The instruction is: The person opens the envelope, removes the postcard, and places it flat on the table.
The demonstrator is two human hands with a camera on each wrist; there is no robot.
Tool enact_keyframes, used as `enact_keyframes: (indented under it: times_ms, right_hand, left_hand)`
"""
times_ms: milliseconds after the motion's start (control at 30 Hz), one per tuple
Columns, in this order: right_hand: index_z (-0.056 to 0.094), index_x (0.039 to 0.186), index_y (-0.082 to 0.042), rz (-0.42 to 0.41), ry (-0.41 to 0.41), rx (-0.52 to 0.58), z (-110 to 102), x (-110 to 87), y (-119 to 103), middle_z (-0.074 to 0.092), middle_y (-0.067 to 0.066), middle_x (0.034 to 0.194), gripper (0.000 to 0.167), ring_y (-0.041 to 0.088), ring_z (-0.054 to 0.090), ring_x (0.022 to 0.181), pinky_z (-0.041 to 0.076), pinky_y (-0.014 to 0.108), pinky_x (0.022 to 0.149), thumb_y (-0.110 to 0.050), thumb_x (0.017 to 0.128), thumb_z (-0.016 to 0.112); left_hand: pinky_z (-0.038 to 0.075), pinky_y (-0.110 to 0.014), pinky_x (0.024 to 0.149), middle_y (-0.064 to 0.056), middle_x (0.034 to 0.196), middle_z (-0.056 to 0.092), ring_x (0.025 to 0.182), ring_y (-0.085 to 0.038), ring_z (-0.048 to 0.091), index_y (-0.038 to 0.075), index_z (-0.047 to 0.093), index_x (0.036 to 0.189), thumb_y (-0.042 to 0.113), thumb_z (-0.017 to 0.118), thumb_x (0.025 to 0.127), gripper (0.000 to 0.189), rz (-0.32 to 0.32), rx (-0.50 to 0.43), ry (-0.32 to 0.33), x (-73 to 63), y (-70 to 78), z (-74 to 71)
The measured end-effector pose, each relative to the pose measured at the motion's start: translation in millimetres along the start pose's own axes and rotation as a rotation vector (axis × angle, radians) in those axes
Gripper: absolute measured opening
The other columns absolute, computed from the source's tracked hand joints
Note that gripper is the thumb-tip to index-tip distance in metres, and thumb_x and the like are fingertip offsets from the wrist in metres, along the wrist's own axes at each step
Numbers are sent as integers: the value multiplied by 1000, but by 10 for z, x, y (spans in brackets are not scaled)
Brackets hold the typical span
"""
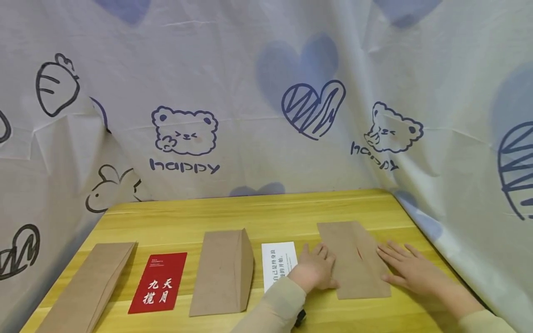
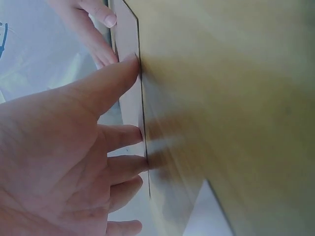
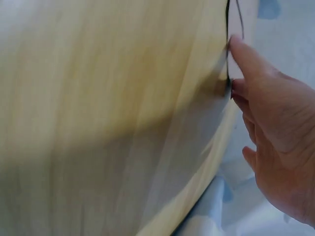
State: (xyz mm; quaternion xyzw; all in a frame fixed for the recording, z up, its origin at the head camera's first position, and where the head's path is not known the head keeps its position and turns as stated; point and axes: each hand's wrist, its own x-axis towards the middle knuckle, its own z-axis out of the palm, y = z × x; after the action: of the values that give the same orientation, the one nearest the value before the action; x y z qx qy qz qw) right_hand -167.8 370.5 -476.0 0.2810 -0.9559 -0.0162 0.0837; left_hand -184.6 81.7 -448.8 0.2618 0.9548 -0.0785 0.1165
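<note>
A brown kraft-paper envelope (image 1: 358, 263) lies flat on the right part of the table, a short red mark near its middle. At its left edge is my left hand (image 1: 315, 268), its thumb and fingertips touching the paper. My right hand (image 1: 410, 268) has fairly straight fingers at the opposite edge, with fingertips and thumb right at the paper. In the left wrist view the left thumb (image 2: 115, 81) and fingers meet the envelope's thin edge (image 2: 129, 44). Beside the left hand lies a white card (image 1: 276, 259) with black printed characters, partly covered by the hand and sleeve.
Left of the white card stand a brown paper envelope (image 1: 220, 273) with a folded side, a red card (image 1: 160, 282) with white characters, and another brown envelope (image 1: 89, 282). All lie on a yellow wood-grain table (image 1: 233, 212). A printed white curtain (image 1: 250, 92) hangs behind and along both sides.
</note>
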Motion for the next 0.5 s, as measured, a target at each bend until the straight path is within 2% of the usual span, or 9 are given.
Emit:
enact_keyframes:
  times_ms: [100,200,333,400,500]
  right_hand:
    - [51,142,-11,26,-37,42,5,2,7,52,12,146,66,14,13,152,-25,8,104,-52,91,58]
    - [49,144,-12,40,-58,74,15,13,7,50,12,147,67,34,43,138,-24,8,103,-52,92,58]
    - [46,146,-12,54,-73,105,23,12,13,48,11,149,68,38,43,137,-21,14,109,-53,92,56]
    - [46,146,-12,59,-75,107,32,4,26,48,11,149,68,37,42,137,-19,17,114,-53,92,56]
    - [46,146,-12,56,-76,103,45,-10,46,48,11,149,68,36,43,137,-19,14,112,-53,92,57]
  left_hand:
    - [20,-42,123,10,160,28,150,-9,21,35,33,151,72,52,84,79,-2,16,15,-8,-7,2]
    - [21,-44,122,10,159,32,149,-11,24,35,37,149,73,53,83,78,9,60,52,-6,2,1]
    - [26,-46,119,10,154,40,146,-13,33,37,48,140,71,58,81,68,87,147,141,20,52,-10]
    - [30,-45,117,12,150,44,142,-13,38,39,52,134,69,60,81,61,151,184,184,50,94,-20]
    - [34,-41,114,15,146,48,139,-10,41,42,54,131,66,61,82,55,255,226,207,121,170,-46]
